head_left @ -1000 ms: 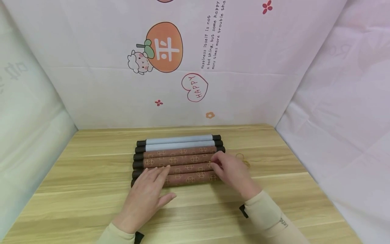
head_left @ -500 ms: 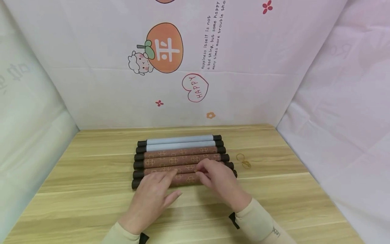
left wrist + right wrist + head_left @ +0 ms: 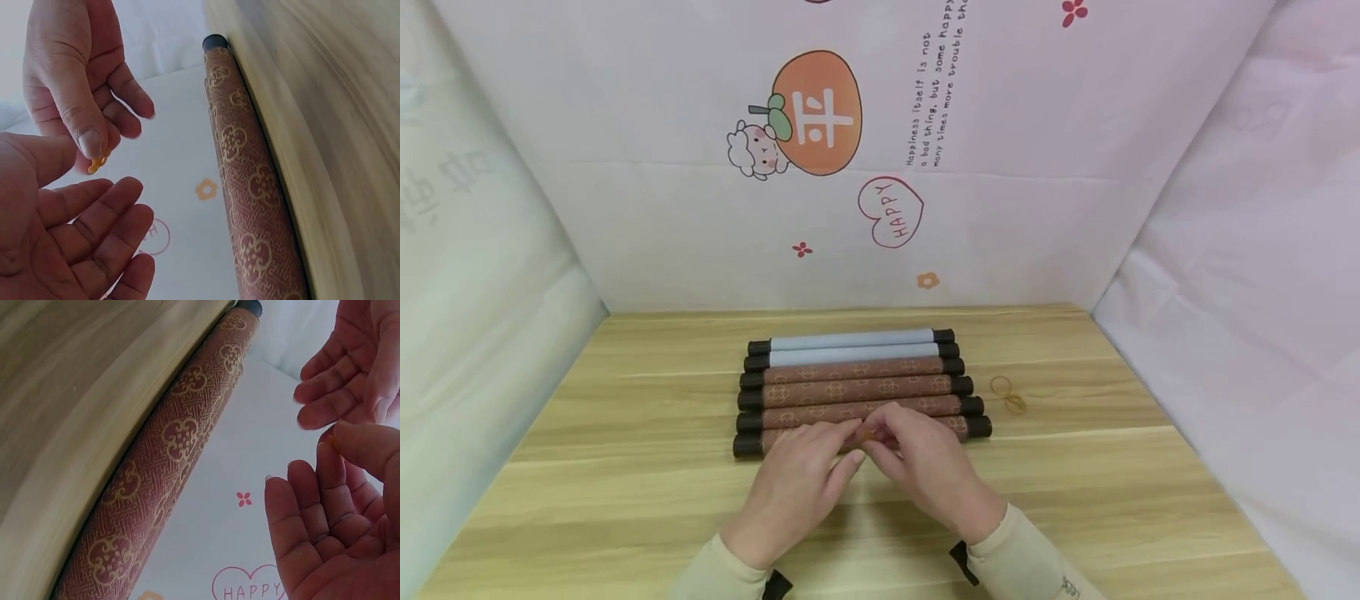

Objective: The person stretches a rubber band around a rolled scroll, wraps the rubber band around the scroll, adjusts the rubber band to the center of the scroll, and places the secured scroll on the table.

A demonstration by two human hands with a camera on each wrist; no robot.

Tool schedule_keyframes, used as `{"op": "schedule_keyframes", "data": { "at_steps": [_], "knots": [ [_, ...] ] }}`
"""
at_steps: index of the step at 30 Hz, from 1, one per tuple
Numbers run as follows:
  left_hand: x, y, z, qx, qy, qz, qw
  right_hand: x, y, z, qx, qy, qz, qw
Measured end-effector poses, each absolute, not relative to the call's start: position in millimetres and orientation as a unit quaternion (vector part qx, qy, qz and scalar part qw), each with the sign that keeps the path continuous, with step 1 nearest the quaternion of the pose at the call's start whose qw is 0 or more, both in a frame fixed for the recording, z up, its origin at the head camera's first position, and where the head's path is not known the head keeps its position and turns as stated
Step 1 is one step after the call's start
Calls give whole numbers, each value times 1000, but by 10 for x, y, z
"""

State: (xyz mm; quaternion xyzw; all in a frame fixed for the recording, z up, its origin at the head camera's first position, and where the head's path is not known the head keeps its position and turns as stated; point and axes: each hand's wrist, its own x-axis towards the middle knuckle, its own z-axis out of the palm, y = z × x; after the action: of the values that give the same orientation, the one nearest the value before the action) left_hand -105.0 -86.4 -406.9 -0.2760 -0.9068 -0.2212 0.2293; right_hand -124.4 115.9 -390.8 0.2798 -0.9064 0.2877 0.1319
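Between the thumb and forefinger of my right hand is a bunched yellow rubber band, pinched over the front of a row of rolled scrolls. My left hand is right beside it, fingers loosely extended, its thumb and fingertips close to the band. Both hands overlap the nearest brown patterned scroll in the head view, covering its middle. Behind it lie more brown scrolls with gold flower motifs, then two pale blue scrolls at the back. All have black end knobs.
Loose yellow rubber bands lie on the wood-grain table to the right of the scrolls. A white printed cloth rises behind the table, with white cloth at both sides.
My right hand has moved left along the scrolls, pinching the band, until it meets my left hand. The left hand has shifted slightly right. The scrolls stay in their row.
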Motion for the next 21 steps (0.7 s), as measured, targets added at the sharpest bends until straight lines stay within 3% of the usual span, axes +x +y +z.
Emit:
{"op": "schedule_keyframes", "data": {
  "at_steps": [9, 21],
  "knots": [
    [-1049, -796, -4058, -264, -906, -256, 211, -1216, 1143, -3946, 300, -890, 308, 151],
    [-1039, -784, -4104, -261, -885, -287, 259, -1177, 1142, -3977, 309, -873, 338, 165]
  ]
}}
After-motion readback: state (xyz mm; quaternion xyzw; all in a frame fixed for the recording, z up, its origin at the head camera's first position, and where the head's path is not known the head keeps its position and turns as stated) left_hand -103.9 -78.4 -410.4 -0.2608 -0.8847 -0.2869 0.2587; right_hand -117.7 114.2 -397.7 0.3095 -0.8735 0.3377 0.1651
